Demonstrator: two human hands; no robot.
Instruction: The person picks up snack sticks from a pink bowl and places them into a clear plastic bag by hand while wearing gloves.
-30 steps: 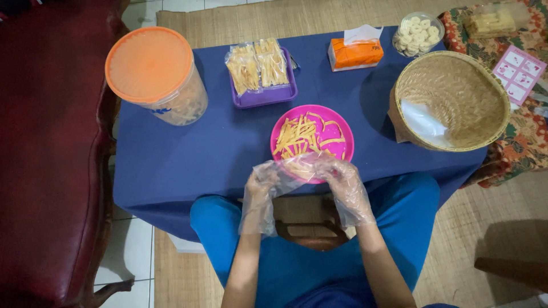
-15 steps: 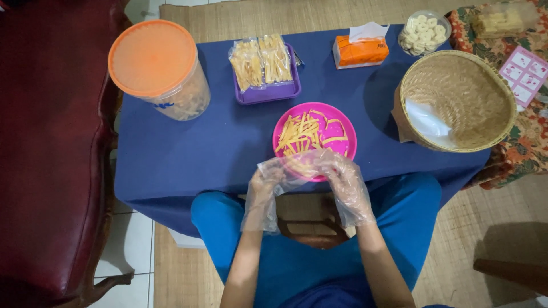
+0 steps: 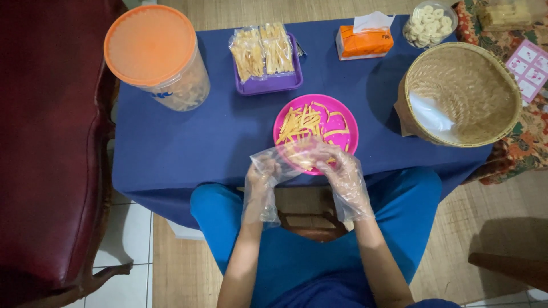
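A thin clear plastic bag (image 3: 288, 157) is pinched between the gloved left hand (image 3: 261, 181) and right hand (image 3: 341, 174) at the near rim of a round pink plate (image 3: 342, 117) of yellow snack sticks (image 3: 302, 122). Beyond: purple tray (image 3: 274, 84) with filled packets, orange-lidded jar (image 3: 157, 57), woven basket (image 3: 462, 94).

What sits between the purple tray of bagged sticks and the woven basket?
In the head view, the round pink plate of yellow sticks lies between purple tray and woven basket, nearer the person.
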